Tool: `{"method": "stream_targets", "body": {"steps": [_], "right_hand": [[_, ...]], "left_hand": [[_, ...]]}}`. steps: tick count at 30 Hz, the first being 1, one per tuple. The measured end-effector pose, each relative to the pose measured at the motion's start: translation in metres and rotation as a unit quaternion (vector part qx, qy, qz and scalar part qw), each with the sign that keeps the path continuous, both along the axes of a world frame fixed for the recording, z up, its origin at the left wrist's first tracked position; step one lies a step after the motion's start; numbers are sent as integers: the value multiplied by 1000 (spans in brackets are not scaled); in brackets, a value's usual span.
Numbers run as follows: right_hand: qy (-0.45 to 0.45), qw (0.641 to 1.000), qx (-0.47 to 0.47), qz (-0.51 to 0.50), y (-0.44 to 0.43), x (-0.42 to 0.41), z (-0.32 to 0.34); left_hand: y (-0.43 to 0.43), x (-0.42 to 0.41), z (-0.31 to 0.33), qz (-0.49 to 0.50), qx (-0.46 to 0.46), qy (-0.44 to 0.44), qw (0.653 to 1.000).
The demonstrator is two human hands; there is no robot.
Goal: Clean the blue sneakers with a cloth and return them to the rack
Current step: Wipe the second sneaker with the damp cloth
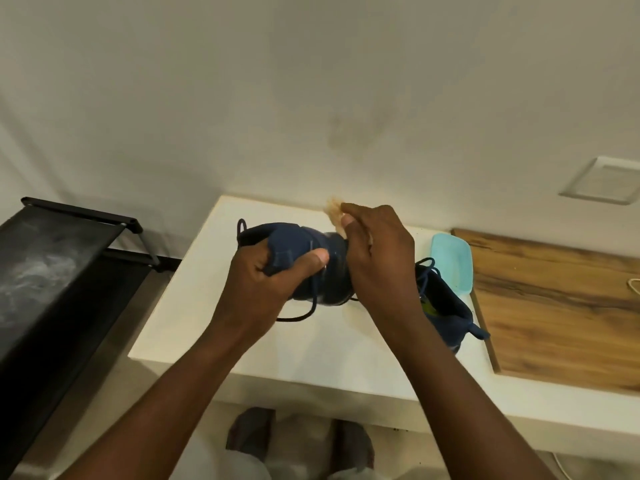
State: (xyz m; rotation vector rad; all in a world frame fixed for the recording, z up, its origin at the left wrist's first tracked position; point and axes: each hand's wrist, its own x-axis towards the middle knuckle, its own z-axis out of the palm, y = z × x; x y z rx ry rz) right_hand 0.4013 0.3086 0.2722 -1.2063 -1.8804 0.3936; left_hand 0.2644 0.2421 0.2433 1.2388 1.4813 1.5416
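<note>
Gripping sneaker in left hand

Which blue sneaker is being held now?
The left sneaker: the left hand grips it, the right hand holds a cloth against it. The other sneaker rests on the table.

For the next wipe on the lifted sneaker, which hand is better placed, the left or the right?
The right hand: it holds the cloth against the front end of the sneaker. The left hand grips that sneaker, so it is not free.
</note>
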Motion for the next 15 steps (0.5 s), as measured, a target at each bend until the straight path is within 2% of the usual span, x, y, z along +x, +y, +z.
{"method": "stream_targets", "body": {"steps": [3, 7, 11, 15], "right_hand": [[-2, 1000, -17, 15, -11, 7, -6], [-22, 998, 61, 2, -27, 16, -12], [-19, 987, 156, 41, -44, 8, -32], [-31, 982, 179, 59, -44, 0, -52]], "left_hand": [[2, -4, -3, 4, 5, -3, 1000], [4, -4, -3, 27, 0, -29, 999], [13, -11, 7, 66, -10, -131, 989], [16, -23, 18, 79, 0, -212, 974]]}}
